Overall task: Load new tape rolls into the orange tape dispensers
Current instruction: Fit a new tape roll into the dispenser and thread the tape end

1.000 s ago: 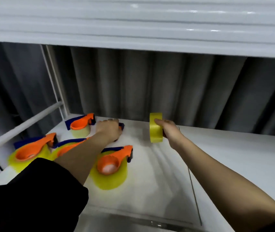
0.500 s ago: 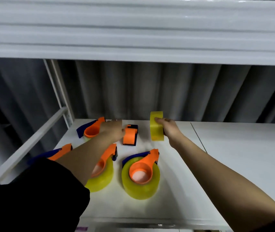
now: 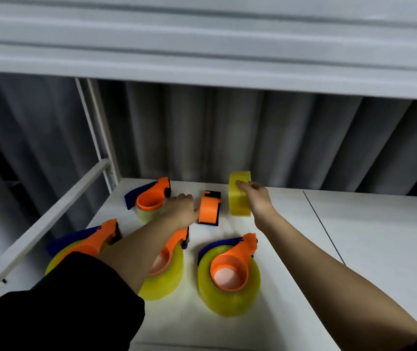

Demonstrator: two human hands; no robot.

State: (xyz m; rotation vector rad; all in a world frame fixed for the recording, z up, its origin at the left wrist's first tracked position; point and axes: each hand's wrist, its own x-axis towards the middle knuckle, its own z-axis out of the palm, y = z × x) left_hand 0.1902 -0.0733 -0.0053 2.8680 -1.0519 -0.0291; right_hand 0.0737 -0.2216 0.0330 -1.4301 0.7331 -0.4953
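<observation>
Far left, a loaded dispenser lies on the white tabletop, partly behind the black sleeve. The left arm extends forward from this sleeve, crossing over a second loaded dispenser. Behind the arm, at the rear left, a third dispenser sits on a nearly spent roll. The left hand is knuckles-up, fingers reaching right to the side of the empty dispenser; whether they grip or only touch it cannot be told. The empty dispenser stands on the tabletop between the two hands. In front of it lies a fourth loaded dispenser. The right arm is bare and extended forward. The right hand pinches the new roll, held upright on edge just right of the empty dispenser, its lower edge at or near the tabletop.
</observation>
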